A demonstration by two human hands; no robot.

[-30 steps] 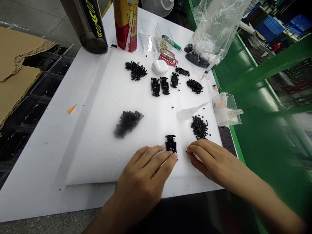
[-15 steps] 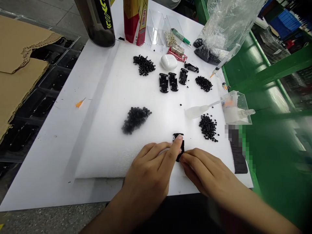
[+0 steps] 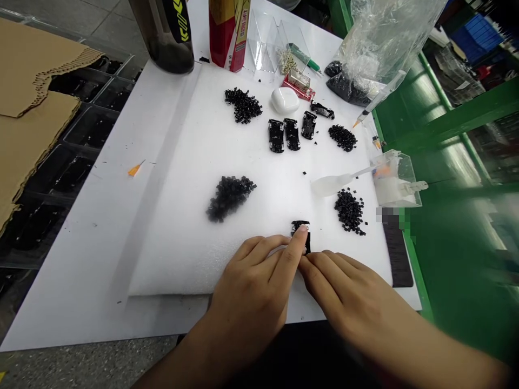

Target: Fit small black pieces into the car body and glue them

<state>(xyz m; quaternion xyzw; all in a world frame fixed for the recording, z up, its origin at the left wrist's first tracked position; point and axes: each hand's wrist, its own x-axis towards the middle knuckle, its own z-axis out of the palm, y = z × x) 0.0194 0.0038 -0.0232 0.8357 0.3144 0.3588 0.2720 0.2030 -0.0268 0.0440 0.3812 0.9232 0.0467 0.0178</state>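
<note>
A small black plastic part (image 3: 303, 234) lies near the front edge of a white foam pad (image 3: 203, 156). My left hand (image 3: 255, 286) rests on the pad with its index finger pressed down on that part. My right hand (image 3: 344, 294) is beside it, fingertips touching the part's near end and the left index finger. Whether a tiny piece sits between the right fingertips cannot be seen. A pile of small black pieces (image 3: 349, 210) lies just right of the part, and another pile (image 3: 230, 195) to its left.
Farther back lie several black parts (image 3: 288, 132), two more black piles (image 3: 242, 104) (image 3: 343, 136), a white oval case (image 3: 285, 100), a clear dropper bottle (image 3: 330, 183), a clear box (image 3: 395, 181), a plastic bag (image 3: 377, 43), a dark bottle (image 3: 166, 32) and a red carton (image 3: 229, 29). Cardboard (image 3: 32, 108) covers black trays at left.
My left index finger has moved forward onto the black part. My right hand has slid left until its fingertips meet the part and the left finger.
</note>
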